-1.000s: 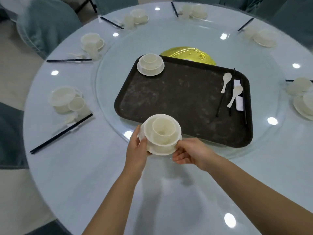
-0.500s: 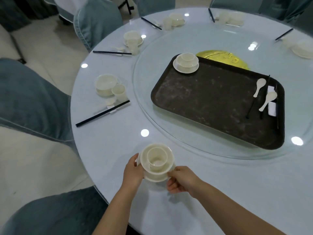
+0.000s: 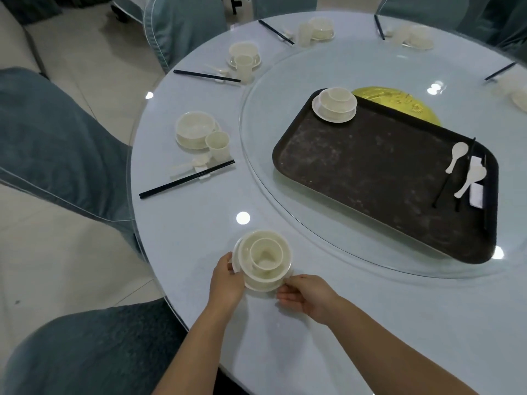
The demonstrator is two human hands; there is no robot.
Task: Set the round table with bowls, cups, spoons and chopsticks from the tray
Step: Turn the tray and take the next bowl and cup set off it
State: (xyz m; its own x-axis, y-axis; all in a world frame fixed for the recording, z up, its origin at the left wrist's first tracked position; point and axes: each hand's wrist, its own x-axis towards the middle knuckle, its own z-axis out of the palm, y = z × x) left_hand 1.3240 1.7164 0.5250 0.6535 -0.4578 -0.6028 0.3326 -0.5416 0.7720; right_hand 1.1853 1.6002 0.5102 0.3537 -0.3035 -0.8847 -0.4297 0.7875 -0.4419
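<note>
I see both hands — left hand (image 3: 226, 280), right hand (image 3: 306, 296) — gripping the stacked bowl set (image 3: 263, 259), apparently resting at the table (image 3: 199, 223) near edge.

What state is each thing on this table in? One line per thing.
Left hand: grips held stack.
Right hand: grips held stack.
Held stack: cup nested in bowl on saucer.
Tray: holds one more stack, two spoons, chopsticks.

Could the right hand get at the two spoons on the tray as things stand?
Probably not yet: the right hand holds the bowl stack with the left hand. Once freed, nothing blocks the spoons on the tray.
</note>
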